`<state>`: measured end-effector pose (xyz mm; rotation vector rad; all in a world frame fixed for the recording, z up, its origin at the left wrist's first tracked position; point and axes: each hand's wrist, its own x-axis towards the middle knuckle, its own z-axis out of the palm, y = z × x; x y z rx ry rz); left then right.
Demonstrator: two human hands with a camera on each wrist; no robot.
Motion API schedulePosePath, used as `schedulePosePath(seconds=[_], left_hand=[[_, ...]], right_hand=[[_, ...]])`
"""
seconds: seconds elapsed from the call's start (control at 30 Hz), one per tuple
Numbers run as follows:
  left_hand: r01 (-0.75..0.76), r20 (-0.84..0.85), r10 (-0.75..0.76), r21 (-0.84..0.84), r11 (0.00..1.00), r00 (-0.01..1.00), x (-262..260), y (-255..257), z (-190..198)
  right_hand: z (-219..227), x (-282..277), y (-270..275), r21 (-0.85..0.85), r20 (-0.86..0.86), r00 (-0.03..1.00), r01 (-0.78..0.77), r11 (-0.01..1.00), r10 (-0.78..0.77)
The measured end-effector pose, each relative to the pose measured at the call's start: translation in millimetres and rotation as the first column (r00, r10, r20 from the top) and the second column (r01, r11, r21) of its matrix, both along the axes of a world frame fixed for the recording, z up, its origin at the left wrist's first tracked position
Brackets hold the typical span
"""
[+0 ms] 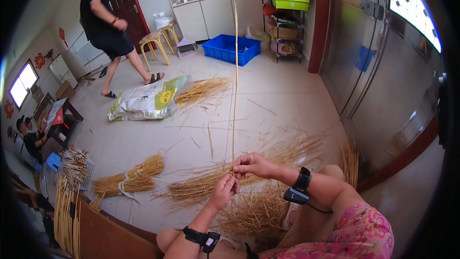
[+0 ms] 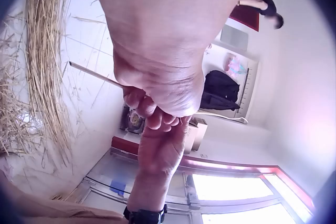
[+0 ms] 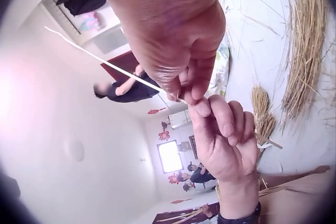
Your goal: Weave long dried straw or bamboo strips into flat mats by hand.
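A long, thin straw stalk point(image 1: 235, 76) rises nearly upright from between both hands in the head view. My left hand point(image 1: 225, 192) grips its lower part with curled fingers, and the cut end of the stalk point(image 2: 89, 70) sticks out past that hand in the left wrist view. Just above, my right hand point(image 1: 255, 165) pinches the stalk between thumb and fingertips. The two hands' fingertips meet in the right wrist view, where the pale upper length point(image 3: 105, 61) slants away. Below the hands lie a spread pile of straw point(image 1: 201, 187) and shorter loose straw point(image 1: 256, 211).
Left of the pile lies a tied straw bundle point(image 1: 129, 177). A printed sack point(image 1: 143, 100) with straw spilling out lies further off, near a walking person point(image 1: 108, 24). A blue tub point(image 1: 225, 55) stands by the cabinets. Metal doors point(image 1: 378, 76) are at the right.
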<state>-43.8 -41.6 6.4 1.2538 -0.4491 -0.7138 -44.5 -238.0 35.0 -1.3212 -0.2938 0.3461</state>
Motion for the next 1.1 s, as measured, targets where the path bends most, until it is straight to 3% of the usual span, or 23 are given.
schedulePosePath(seconds=[0.03, 0.23, 0.43, 0.63, 0.83, 1.1], left_hand=[[0.028, -0.030, -0.029, -0.026, 0.999, 0.999, -0.2, 1.0, 0.9], [-0.108, 0.284, 0.061, 0.154, 0.982, 0.957, -3.5, -2.0, -1.0], [-0.144, 0.351, 0.075, 0.177, 0.974, 0.933, -3.5, -3.1, 0.9], [-0.109, 0.216, 0.077, 0.142, 0.984, 0.973, -5.0, -2.2, -0.6], [-0.067, 0.121, 0.059, 0.067, 0.996, 0.991, -4.1, -1.8, -0.7], [0.007, 0.110, -0.015, 0.075, 0.997, 0.994, -3.7, -0.3, 6.0]], right_hand=[[-0.3, -0.5, 0.6, 0.015, 0.001, 1.000, -0.001, 1.000, 0.001], [-5.3, 0.3, 3.2, -0.079, 0.050, 0.999, 0.019, 0.997, -0.016], [-3.2, -1.0, 4.1, -0.113, 0.063, 0.997, 0.043, 0.993, -0.036], [-0.5, -0.6, 0.4, -0.137, 0.052, 0.999, -0.002, 0.991, 0.009], [-4.7, -2.5, 2.1, -0.012, 0.017, 0.999, -0.027, 1.000, 0.027], [-5.2, -2.2, 2.1, 0.003, 0.015, 0.999, -0.041, 0.999, 0.041]])
